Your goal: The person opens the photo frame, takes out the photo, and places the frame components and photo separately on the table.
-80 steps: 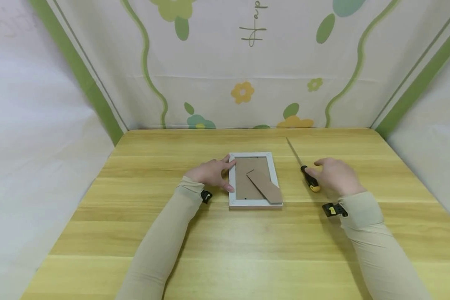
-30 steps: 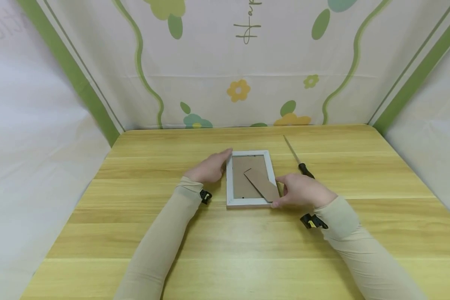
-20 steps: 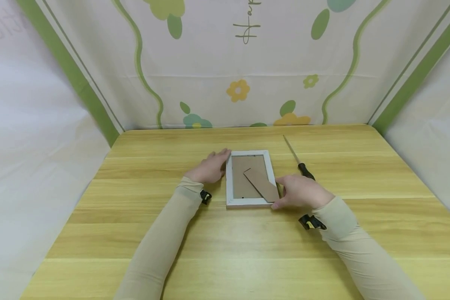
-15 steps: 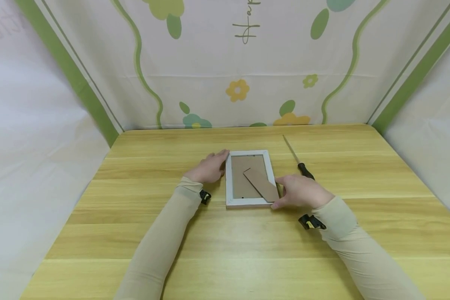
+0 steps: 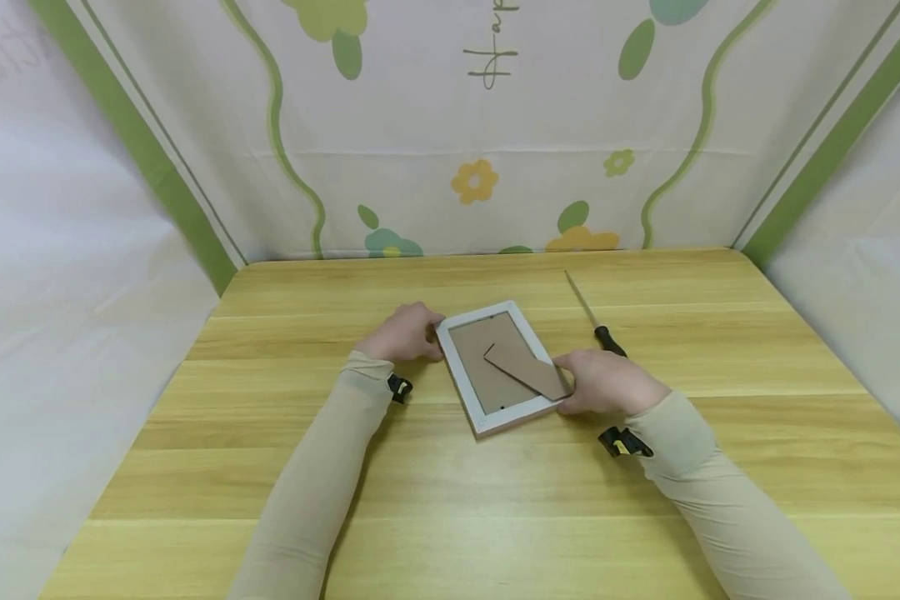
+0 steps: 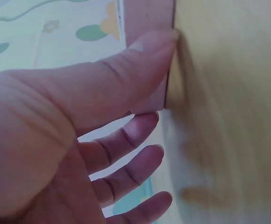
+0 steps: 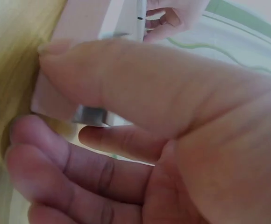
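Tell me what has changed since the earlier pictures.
The picture frame has turned counterclockwise in the head view, its far end swinging left with the left hand. The right hand has left the screwdriver and now holds the picture frame's near right corner. The screwdriver stays on the table.

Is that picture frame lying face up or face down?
Face down: in the head view, the picture frame shows its brown backing board and support leg on top.

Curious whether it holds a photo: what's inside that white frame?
Within the white frame a brown backing board shows, with a brown flap lying slantwise over part of it and one frame corner. Whatever lies beneath the board is covered; I can't tell if there's a photo.
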Demonstrator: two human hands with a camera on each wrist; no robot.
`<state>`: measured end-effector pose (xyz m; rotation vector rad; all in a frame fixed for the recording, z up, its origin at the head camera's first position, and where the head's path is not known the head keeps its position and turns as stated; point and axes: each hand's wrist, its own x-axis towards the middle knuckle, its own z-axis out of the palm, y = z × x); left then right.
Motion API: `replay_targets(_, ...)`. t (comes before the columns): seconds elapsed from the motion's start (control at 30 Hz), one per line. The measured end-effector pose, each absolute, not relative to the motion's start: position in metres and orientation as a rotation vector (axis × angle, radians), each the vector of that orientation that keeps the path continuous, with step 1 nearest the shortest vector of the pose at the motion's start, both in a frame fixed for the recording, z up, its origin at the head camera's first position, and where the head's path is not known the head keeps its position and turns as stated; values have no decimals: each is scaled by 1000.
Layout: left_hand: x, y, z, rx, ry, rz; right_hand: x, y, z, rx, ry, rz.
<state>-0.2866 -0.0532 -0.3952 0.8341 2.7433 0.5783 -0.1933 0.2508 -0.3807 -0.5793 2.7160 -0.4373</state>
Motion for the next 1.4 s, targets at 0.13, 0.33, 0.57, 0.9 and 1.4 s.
replay_targets(0.13, -286, -55, -396, 711, 2723, 662, -194, 252, -383, -572, 2729, -438)
replay_targets(0.33, -282, -54, -392, 639, 2726, 632, -195, 256, -381, -583, 2761, -446)
replay_targets(0.57, -279, -58, -381, 587, 2736, 683, -196, 260, -377, -561, 2832, -542)
replay_targets(0.9, -273, -56, -364, 758, 2791, 743, -203, 268, -371, -264, 2849, -915)
replay_targets(1.4, -255, -42, -342, 988, 2797, 649, -206, 276, -359, -200, 3017, -1092)
